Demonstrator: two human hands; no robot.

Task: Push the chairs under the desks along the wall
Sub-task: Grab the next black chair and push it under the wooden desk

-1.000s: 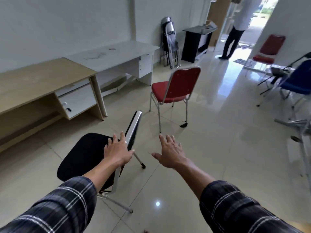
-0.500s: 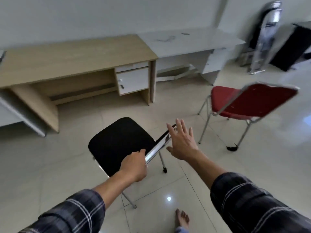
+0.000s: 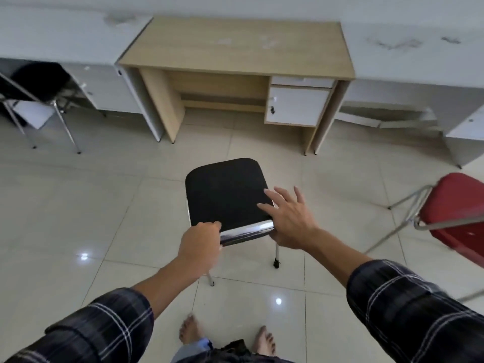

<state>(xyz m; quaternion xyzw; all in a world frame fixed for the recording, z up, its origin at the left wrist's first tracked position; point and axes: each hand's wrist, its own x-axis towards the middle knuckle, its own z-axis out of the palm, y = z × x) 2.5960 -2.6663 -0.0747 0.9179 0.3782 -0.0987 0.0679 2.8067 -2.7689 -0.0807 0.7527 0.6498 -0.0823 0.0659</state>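
Observation:
A black chair (image 3: 225, 189) with a chrome frame stands on the tiles right in front of me, its seat facing the wooden desk (image 3: 235, 45) at the wall. My left hand (image 3: 200, 244) grips the left end of the chrome backrest top. My right hand (image 3: 286, 218) lies with spread fingers on the right end of the backrest, thumb underneath. The desk's knee space is open, and its white drawer unit (image 3: 297, 106) hangs on the right. A red chair (image 3: 455, 205) stands loose at the right edge.
White desks flank the wooden one: one at left (image 3: 65, 35) with another black chair (image 3: 36, 82) partly under it, one at right (image 3: 419, 48). My bare feet (image 3: 191, 331) stand on the glossy tiled floor behind the chair.
I have turned left to face the wooden desk squarely. The black chair has swung round so its seat points at the desk. My right hand has come down onto the backrest.

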